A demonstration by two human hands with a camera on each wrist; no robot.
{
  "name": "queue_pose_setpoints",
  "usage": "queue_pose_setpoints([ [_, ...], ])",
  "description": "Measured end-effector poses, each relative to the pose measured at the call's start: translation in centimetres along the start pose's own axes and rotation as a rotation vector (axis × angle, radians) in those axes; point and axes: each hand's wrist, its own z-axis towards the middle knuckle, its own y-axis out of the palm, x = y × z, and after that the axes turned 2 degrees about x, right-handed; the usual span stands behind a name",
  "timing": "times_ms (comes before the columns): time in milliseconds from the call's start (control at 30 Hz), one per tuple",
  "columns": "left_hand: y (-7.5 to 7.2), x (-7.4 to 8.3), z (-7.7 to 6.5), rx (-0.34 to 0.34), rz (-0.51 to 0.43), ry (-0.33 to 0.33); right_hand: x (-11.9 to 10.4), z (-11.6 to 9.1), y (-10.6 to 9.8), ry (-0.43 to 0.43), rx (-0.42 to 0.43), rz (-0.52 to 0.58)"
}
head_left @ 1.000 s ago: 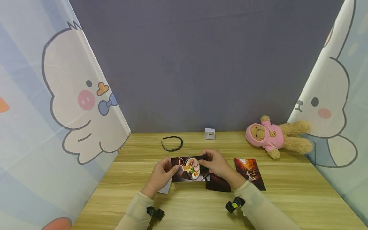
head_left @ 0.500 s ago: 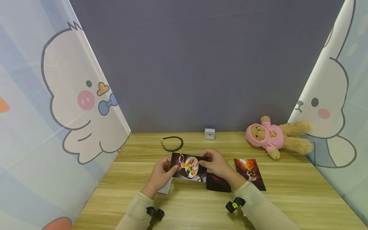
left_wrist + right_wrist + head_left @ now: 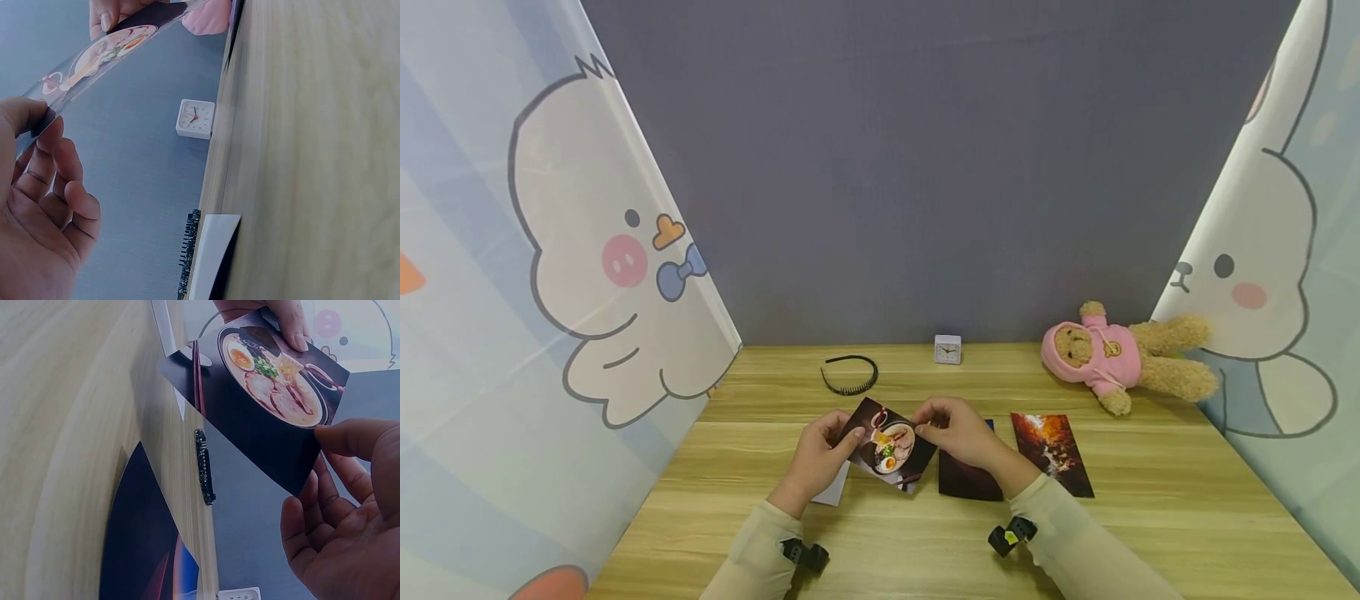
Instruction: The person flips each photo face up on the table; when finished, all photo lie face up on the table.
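Note:
A glossy photo of a ramen bowl (image 3: 887, 447) is held tilted above the table between both hands. My left hand (image 3: 820, 454) pinches its left edge, thumb on the picture side. At the upper right corner, my right hand (image 3: 958, 433) pinches the photo between thumb and fingers, as the right wrist view also shows. Below the right hand a dark photo (image 3: 967, 477) lies on the table, partly hidden by that hand and wrist. A white sheet (image 3: 832, 487) lies under the left hand, mostly covered.
A red-orange photo (image 3: 1051, 454) lies on the wooden table (image 3: 895, 550) to the right. Farther back are a black toothed headband (image 3: 857, 387), a small white clock (image 3: 947, 350) and a teddy bear in a pink hoodie (image 3: 1105, 354). A grey backdrop (image 3: 925, 167) stands behind.
The ramen photo has turned clockwise, from nearly level to a clear slant. My right hand has shifted slightly left and down with its corner. The left hand stays nearly in place.

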Motion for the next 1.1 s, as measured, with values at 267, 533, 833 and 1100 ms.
queue_pose_setpoints([
  [267,0.04,0.05,-0.07,0.008,-0.011,-0.004,0.25,-0.01,-0.03,0.015,-0.014,-0.014],
  [533,0.05,0.08,-0.14,0.015,0.010,0.008,0.14,-0.16,-0.08,0.042,-0.035,-0.023],
  [833,-0.12,-0.10,-0.16,0.012,-0.032,-0.010,-0.30,-0.15,-0.29,0.042,-0.026,0.004],
  [1100,-0.19,0.10,-0.05,-0.027,-0.058,-0.005,-0.37,0.00,0.03,0.064,-0.001,0.041],
])
